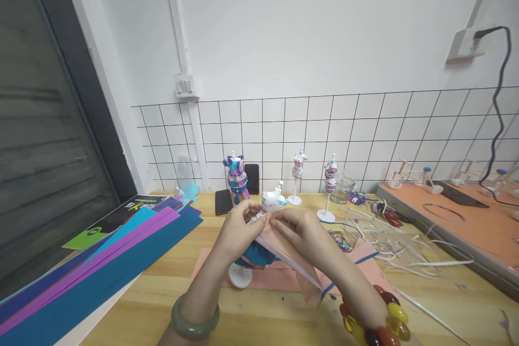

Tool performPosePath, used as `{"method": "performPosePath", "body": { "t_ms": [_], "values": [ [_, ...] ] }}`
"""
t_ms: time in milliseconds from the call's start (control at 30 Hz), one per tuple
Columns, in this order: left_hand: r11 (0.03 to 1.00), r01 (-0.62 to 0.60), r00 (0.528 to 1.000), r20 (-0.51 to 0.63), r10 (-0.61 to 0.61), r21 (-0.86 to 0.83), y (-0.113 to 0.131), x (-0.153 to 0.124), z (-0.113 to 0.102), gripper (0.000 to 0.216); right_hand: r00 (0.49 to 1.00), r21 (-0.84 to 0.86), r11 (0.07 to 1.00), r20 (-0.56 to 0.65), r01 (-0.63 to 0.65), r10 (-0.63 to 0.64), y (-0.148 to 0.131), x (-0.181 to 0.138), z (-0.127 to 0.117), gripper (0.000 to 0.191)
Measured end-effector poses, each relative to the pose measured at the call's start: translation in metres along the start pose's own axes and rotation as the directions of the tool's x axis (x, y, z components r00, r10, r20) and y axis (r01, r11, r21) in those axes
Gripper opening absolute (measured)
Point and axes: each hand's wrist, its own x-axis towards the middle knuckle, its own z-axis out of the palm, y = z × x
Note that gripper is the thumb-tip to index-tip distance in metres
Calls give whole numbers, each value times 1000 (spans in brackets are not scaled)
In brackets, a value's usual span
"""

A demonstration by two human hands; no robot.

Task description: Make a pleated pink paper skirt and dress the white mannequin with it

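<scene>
A miniature dress form (272,201) is leaning between the hands above the bench (267,321), its long axis slanting from the white base (240,276) at lower left to the neck at upper right. Both hands are meeting at its waist, neither clearly nearer. The left hand (238,231) is curling round the waist, its thumb pressing a pink paper strip (288,255); the right hand (300,231) is pinching that strip, which is trailing down rightward.

The left hand (238,230) and right hand (302,231) pinch a pink sheet (290,254) at a tilted dress form (272,201) above the wooden table (162,297).
</scene>
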Motion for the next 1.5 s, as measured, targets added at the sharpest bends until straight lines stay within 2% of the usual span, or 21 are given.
{"method": "performPosePath", "body": {
  "t_ms": [267,467,667,1000,1500],
  "values": [
    [1000,-7,1000,-21,8,27,1,-1,-3,18,999,-35,999,31,34,-33,-3,-2,-4,22],
    [1000,-17,1000,-20,17,19,1,-2,-2,19,999,-25,998,-19,-50,50,-4,0,-3,21],
    [1000,-15,1000,-22,16,20,3,-2,-1,19,999,21,999,-32,-24,25,-3,1,-2,18],
    [1000,-17,1000,-8,17,-8,7,-5,0,19,980,60,984,-96,-168,173,5,3,1,22],
    [999,-22,999,41,23,-37,12,-6,-1,17,980,85,983,-102,-164,172,5,2,0,20]
  ]
}}
